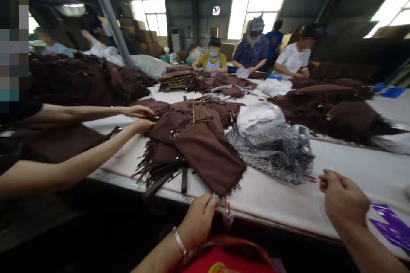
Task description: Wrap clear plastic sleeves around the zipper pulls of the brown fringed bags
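Brown fringed bags (pixel 208 153) lie heaped on the pale table (pixel 272 196) in front of me. My left hand (pixel 198 217), with a silver bracelet at the wrist, is closed at the table's front edge, just below the corner of the nearest bag. Its thumb and fingers pinch something small beside a gold clasp (pixel 227 205); I cannot make out what. To the right, my right hand (pixel 344 198) is held above the table with its fingers curled together. Whatever it may hold is too small to tell.
A co-worker's two hands (pixel 141 119) touch the heap from the left. Right of it sit a grey speckled bundle (pixel 275 153) and white plastic (pixel 259 117). Purple packaging (pixel 390 226) lies at the right edge. Other people work behind brown piles (pixel 333 106).
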Motion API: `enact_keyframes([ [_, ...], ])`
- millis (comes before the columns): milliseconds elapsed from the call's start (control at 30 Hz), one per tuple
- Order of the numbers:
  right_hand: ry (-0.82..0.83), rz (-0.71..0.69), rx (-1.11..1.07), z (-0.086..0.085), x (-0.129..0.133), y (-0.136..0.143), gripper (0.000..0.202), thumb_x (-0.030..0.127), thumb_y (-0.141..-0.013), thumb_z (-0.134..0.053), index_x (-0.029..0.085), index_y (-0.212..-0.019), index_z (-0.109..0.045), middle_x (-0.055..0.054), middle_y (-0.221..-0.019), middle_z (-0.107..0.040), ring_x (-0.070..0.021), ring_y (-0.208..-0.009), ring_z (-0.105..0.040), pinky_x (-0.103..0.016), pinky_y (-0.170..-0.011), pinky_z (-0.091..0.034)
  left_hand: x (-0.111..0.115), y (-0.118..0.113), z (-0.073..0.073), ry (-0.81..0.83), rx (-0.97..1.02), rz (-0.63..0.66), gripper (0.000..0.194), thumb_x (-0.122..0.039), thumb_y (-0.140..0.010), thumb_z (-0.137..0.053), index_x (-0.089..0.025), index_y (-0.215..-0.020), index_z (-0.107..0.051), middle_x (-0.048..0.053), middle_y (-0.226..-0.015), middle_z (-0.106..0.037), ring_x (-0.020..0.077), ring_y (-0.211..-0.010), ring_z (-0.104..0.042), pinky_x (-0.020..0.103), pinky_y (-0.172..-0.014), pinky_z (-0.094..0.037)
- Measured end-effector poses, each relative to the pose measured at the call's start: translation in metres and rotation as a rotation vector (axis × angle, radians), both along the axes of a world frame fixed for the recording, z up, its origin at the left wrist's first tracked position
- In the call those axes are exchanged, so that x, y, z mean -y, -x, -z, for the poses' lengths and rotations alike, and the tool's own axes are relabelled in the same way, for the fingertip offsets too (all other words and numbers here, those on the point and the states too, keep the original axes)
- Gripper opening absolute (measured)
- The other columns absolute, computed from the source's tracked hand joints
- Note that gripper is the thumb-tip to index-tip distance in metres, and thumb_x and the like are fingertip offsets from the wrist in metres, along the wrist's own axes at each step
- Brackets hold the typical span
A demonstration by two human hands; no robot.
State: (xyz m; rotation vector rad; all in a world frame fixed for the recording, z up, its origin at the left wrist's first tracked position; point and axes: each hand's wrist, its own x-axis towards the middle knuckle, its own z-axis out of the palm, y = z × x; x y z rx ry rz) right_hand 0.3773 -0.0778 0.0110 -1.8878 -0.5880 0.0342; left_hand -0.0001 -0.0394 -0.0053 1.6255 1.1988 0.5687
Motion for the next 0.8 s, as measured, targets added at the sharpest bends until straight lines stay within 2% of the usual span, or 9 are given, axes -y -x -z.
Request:
enact_keyframes([
  [67,-0.053,-0.175,-0.09,-0.002,0.016,0.048,0.041,0.047,-0.082,-0.059,0.017,-0.109,-0.066,-0.008,-0.086,-0.068,-0.0158,-0.066,-0.059,-0.028,-0.061,-0.049,0.002,0.001,-0.003,-0.029,-0.013,0.006,0.034,-0.041,-0.093,-0.037,-0.02,-0.069,-0.048,-0.002,-0.063,-0.05,0.0129,-0.06,-0.044,0.024,-0.058,-0.033],
  [100,-0.012,-0.324,-0.127,-0.006,0.023,0.076,0.039,0.047,-0.081,-0.06,0.017,-0.105,-0.068,-0.007,-0.083,-0.067,-0.0155,-0.066,-0.058,-0.027,-0.061,-0.049,0.003,0.001,-0.004,-0.047,-0.025,0.011,0.034,-0.039,-0.094,-0.036,-0.02,-0.07,-0.048,-0.002,-0.063,-0.051,0.0128,-0.06,-0.045,0.024,-0.058,-0.033],
  [167,0.126,-0.744,-0.235,-0.015,0.03,0.133,0.035,0.047,-0.08,-0.063,0.017,-0.094,-0.071,-0.006,-0.077,-0.068,-0.0163,-0.066,-0.06,-0.026,-0.061,-0.049,0.006,0.002,-0.007,-0.096,-0.065,0.025,0.032,-0.036,-0.095,-0.035,-0.019,-0.071,-0.049,0.0,-0.065,-0.054,0.0129,-0.06,-0.047,0.025,-0.058,-0.033],
  [233,0.246,-1.068,-0.338,-0.023,0.025,0.18,0.032,0.045,-0.084,-0.058,0.018,-0.095,-0.071,-0.005,-0.078,-0.069,-0.016,-0.068,-0.06,-0.025,-0.064,-0.049,0.007,0.003,-0.009,-0.167,-0.118,0.052,0.03,-0.034,-0.095,-0.035,-0.019,-0.074,-0.051,0.001,-0.067,-0.056,0.0135,-0.061,-0.049,0.025,-0.058,-0.032],
  [300,0.313,-1.219,-0.4,-0.026,0.013,0.21,0.031,0.042,-0.087,-0.053,0.017,-0.091,-0.071,-0.003,-0.076,-0.068,-0.0147,-0.066,-0.058,-0.024,-0.062,-0.047,0.008,0.005,-0.008,-0.243,-0.176,0.084,0.03,-0.033,-0.096,-0.034,-0.019,-0.078,-0.053,0.003,-0.069,-0.058,0.0145,-0.062,-0.051,0.026,-0.058,-0.033],
  [367,0.377,-1.222,-0.393,-0.023,-0.001,0.225,0.031,0.04,-0.086,-0.052,0.016,-0.077,-0.07,-0.002,-0.067,-0.064,-0.0132,-0.06,-0.055,-0.022,-0.056,-0.043,0.01,0.008,-0.005,-0.318,-0.238,0.107,0.03,-0.032,-0.097,-0.031,-0.018,-0.082,-0.054,0.005,-0.073,-0.061,0.0157,-0.063,-0.053,0.027,-0.058,-0.033],
  [467,0.493,-1.143,-0.318,-0.014,-0.016,0.231,0.032,0.04,-0.081,-0.054,0.016,-0.062,-0.064,0.0,-0.055,-0.059,-0.0126,-0.054,-0.052,-0.021,-0.05,-0.039,0.012,0.013,0.003,-0.418,-0.339,0.116,0.031,-0.029,-0.098,-0.027,-0.018,-0.086,-0.054,0.007,-0.076,-0.063,0.0172,-0.066,-0.057,0.029,-0.058,-0.035],
  [700,0.658,-1.081,-0.247,0.001,-0.025,0.235,0.041,0.049,-0.079,-0.054,0.018,-0.053,-0.061,-0.001,-0.048,-0.059,-0.0132,-0.047,-0.053,-0.023,-0.046,-0.036,0.016,0.017,0.016,-0.549,-0.436,0.128,0.024,-0.021,-0.096,-0.029,-0.018,-0.092,-0.052,0.009,-0.079,-0.065,0.0207,-0.069,-0.062,0.031,-0.058,-0.042],
  [800,0.711,-1.022,-0.218,0.005,-0.025,0.236,0.041,0.05,-0.078,-0.055,0.018,-0.053,-0.062,-0.002,-0.048,-0.061,-0.0142,-0.047,-0.055,-0.023,-0.046,-0.036,0.019,0.017,0.02,-0.579,-0.446,0.084,0.027,-0.025,-0.097,-0.029,-0.015,-0.113,-0.049,0.01,-0.082,-0.067,0.0224,-0.07,-0.064,0.032,-0.058,-0.044],
])
